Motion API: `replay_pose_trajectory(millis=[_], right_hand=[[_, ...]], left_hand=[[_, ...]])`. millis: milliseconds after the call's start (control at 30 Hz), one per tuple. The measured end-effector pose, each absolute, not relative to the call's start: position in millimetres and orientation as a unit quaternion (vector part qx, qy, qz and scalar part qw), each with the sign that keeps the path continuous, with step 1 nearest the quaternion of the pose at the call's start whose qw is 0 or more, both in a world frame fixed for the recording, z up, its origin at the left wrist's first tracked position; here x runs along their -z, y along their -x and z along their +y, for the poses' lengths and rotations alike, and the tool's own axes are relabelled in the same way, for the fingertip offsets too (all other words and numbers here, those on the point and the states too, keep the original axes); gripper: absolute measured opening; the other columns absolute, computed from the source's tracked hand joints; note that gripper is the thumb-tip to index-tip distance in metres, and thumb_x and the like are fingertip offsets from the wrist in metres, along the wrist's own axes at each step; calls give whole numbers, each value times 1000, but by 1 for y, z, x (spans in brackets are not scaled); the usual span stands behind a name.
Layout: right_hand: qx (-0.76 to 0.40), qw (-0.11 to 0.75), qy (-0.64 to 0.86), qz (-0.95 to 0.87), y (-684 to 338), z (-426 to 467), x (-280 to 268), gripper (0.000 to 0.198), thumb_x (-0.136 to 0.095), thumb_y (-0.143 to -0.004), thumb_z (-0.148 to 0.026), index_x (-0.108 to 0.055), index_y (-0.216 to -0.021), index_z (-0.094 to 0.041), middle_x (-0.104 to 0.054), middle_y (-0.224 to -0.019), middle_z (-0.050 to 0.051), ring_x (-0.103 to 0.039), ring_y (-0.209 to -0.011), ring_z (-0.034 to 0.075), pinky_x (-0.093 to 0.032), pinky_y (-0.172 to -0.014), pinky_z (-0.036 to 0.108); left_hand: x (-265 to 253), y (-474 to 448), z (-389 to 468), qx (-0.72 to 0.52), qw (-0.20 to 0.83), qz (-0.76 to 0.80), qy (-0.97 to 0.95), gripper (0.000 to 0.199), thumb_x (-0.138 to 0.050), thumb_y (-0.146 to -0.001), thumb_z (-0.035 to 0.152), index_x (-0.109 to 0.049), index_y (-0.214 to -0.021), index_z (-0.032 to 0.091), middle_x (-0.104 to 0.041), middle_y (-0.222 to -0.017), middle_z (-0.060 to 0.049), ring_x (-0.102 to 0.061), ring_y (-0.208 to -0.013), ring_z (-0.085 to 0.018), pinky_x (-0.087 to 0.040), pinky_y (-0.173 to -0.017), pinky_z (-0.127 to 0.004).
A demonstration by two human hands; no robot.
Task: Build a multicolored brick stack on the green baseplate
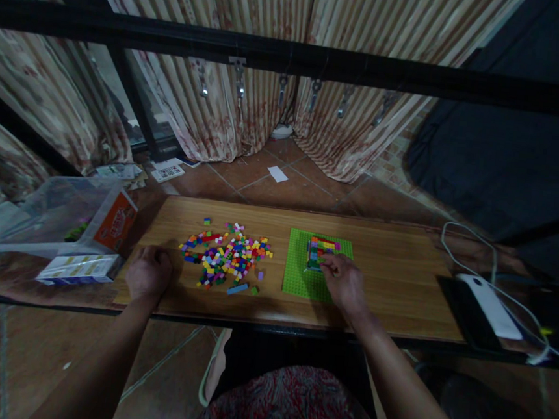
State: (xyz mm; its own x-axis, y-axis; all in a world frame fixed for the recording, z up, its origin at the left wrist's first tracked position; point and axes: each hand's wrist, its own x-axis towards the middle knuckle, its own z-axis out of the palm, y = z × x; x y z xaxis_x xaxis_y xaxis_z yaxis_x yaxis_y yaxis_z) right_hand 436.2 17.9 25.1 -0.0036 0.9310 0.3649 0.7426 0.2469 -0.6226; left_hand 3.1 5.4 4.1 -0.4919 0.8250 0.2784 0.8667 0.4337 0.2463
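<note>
Resting on the green board, toward twelve o'clock of its middle, the small brick build should handle as something light and stiff, its plastic hard and a little slick; its joints might pop apart under a sideways knock, so the low outer walls look the surest hold, pinched near the board. The right hand comes in from about four o'clock, thumb and forefinger drawn narrow at the build's near right edge, apparently touching it; whether a brick sits between them, I cannot tell. Toward nine o'clock from the board, the loose bricks lie scattered on the table, each probably best pinched by opposite sides. Beyond them, between eight and nine o'clock, the left hand rests loosely curled, its fingertips hidden, so anything inside is impossible to tell.
</note>
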Motion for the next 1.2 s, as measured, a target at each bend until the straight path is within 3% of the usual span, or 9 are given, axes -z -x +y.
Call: replay_pose_trajectory(millis=[300,600,1033,1200], right_hand=[[-90,380,585,-711,-436,12,-24,20,-52,-88,-31,-69,-81,-23,-65,-88,7,-60,-85,22,-49,-81,38],[2,373,561,-739,-438,6,-13,26,-49,-92,-31,-73,-88,-22,-64,-93,8,-57,-91,22,-49,-82,37],[-1,397,555,-731,-444,4,3,26,-49,-93,-31,-74,-94,-24,-64,-96,8,-58,-94,21,-50,-86,39],[-11,404,564,-720,-437,-3,-5,26,-50,-92,-32,-70,-106,-24,-64,-102,9,-57,-99,24,-50,-88,42]], left_hand=[[-8,-5,5,188,47,-846,498,27,-42,-86,32,-63,-93,17,-62,-95,-12,-58,-83,-24,-43,-68,-32],[-11,-8,4,186,46,-845,498,26,-42,-85,31,-63,-90,17,-62,-94,-11,-58,-84,-24,-43,-67,-32],[-10,-6,4,170,49,-849,497,24,-44,-86,28,-64,-91,16,-63,-94,-11,-58,-80,-23,-40,-63,-31],[-8,-7,4,170,55,-846,502,27,-41,-87,29,-64,-93,16,-65,-94,-11,-59,-81,-23,-39,-63,-31]])
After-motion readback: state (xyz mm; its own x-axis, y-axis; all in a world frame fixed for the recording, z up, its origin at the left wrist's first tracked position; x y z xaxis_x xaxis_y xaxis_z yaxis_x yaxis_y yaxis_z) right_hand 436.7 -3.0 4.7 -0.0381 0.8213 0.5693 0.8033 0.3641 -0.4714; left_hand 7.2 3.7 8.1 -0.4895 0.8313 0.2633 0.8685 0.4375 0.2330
